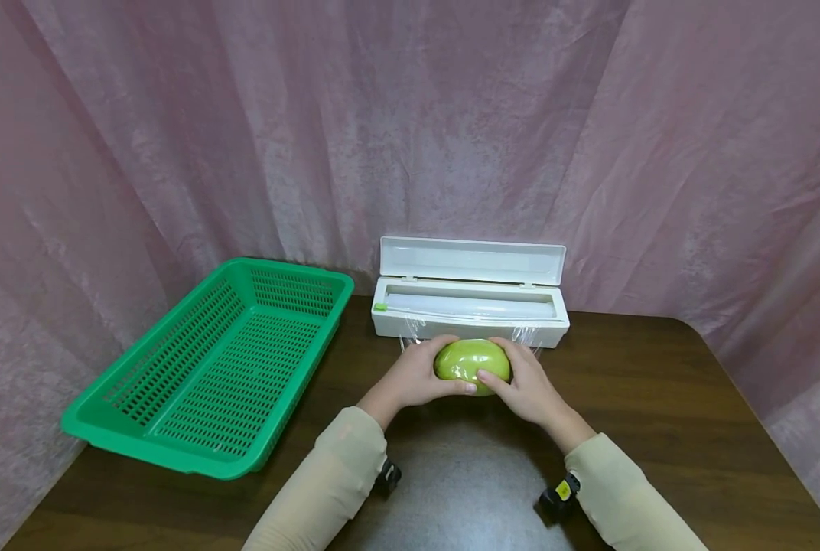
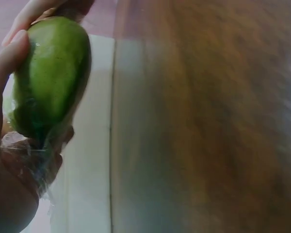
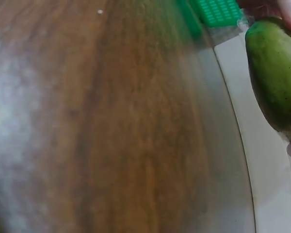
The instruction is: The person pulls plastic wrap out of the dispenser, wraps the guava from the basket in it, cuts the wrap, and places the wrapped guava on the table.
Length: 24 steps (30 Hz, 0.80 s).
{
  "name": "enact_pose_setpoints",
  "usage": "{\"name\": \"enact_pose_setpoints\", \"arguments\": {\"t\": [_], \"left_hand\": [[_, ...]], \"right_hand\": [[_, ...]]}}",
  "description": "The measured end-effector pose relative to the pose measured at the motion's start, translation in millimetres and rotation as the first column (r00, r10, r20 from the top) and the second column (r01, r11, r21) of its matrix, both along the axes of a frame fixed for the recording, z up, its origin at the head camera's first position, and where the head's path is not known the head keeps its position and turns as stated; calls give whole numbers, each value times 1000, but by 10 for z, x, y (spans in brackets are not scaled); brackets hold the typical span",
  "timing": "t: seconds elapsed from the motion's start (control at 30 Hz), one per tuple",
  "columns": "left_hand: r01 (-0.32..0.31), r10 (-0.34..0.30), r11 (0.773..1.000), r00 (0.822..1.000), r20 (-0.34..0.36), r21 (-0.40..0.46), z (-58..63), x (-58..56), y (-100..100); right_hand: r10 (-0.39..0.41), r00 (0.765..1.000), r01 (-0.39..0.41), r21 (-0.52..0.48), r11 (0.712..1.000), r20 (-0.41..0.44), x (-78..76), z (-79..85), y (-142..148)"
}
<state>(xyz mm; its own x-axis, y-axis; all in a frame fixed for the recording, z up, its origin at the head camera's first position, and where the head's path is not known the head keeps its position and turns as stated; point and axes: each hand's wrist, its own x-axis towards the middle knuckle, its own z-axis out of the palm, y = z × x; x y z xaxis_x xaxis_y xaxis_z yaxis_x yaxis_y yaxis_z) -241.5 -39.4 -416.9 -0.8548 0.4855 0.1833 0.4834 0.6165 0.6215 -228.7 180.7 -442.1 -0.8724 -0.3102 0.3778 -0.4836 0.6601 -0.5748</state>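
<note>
A smooth green fruit, mango-like in shape [image 1: 472,358], is held between both hands in front of the white dispenser. The left hand [image 1: 420,375] grips its left end, thumb along the near side. From the right, the right hand [image 1: 528,385] holds the other end with its thumb on top of the near face. Clear cling film [image 2: 36,162] lies around the fruit and bunches at the left palm in the left wrist view. In the right wrist view, the fruit [image 3: 276,73] shows at the right edge, with much of the right hand out of frame.
Behind the hands stands the white cling film dispenser [image 1: 465,327], its lid [image 1: 472,260] raised and a film roll [image 1: 470,304] inside. On the left is a green slatted basket [image 1: 300,390]. A pink curtain [image 1: 451,138] hangs behind the brown wooden table [image 1: 665,428].
</note>
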Motion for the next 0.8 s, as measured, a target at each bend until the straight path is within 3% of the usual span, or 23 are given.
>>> {"name": "enact_pose_setpoints", "arguments": {"t": [0.27,0.4,0.53,0.67,0.8], "left_hand": [[48,-45,998,997,62,-39,61,-65,46],[44,-41,999,992,116,-24,84,-112,53],[29,-27,1000,990,138,-12,90,-130,44],[2,2,999,996,92,-42,85,-102,40],[-23,16,992,998,-56,-125,89,-55,55]], "right_hand": [[74,997,-73,73,995,-9,6,22,69],[147,982,-123,192,974,-115,-14,94,63],[182,946,-107,271,956,-268,-50,126,22],[172,919,-79,261,962,-355,-79,128,-3],[168,908,-75,245,967,-384,-108,138,-7]]}}
